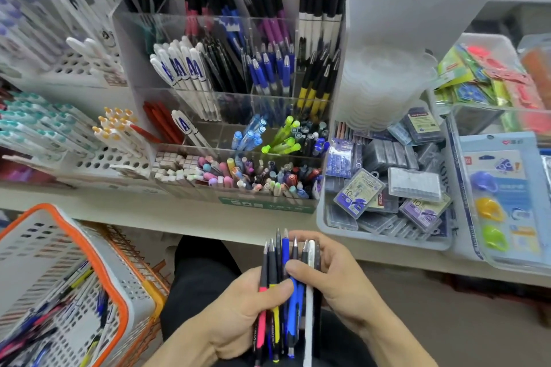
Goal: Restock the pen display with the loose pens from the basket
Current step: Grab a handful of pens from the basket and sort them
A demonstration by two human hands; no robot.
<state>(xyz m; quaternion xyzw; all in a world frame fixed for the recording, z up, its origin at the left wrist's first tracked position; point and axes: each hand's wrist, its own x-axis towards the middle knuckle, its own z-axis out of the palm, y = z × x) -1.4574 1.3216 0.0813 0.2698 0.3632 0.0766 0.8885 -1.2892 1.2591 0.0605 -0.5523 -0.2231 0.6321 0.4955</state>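
A bunch of loose pens [281,259], pink, yellow, blue, white and black, stands tips-up low in the middle. My left hand [238,310] grips the bunch from the left, thumb across the barrels. My right hand [331,274] holds the same bunch from the right, thumb on the blue pen and fingers curled behind. The clear acrylic pen display [310,208] sits on the shelf above, its tiered compartments full of sorted pens. The white basket with an orange rim [98,262] is at lower left, with more loose pens inside.
White perforated pen racks [98,161] stand left of the display. A grey bin of lead-refill cases [384,241] and packaged stationery [504,197] lie to the right. The shelf's pale front edge [179,214] runs across the middle. My dark-trousered lap is below.
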